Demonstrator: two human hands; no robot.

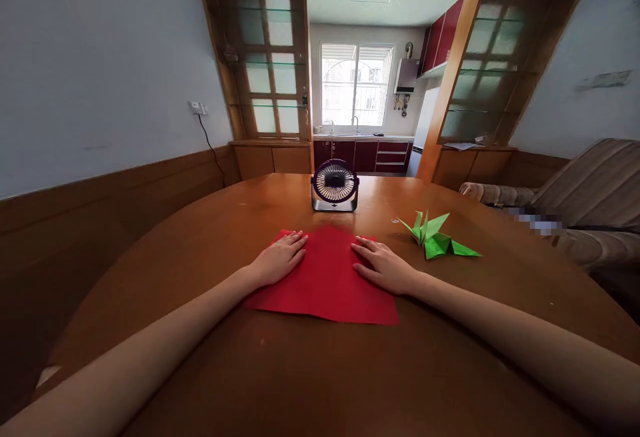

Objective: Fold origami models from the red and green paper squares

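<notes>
A square sheet of red paper (327,280) lies flat on the brown wooden table (310,370) in front of me. My left hand (280,258) rests palm down on the sheet's left part, fingers stretched out and close together. My right hand (383,265) lies palm down on the sheet's right part in the same way. Neither hand grips anything.
A small dark desk fan (335,185) stands on the table just beyond the red paper. A folded green paper crane (436,237) sits to the right of the sheet. A sofa (580,203) stands at the right; a kitchen with a window lies behind the doorway.
</notes>
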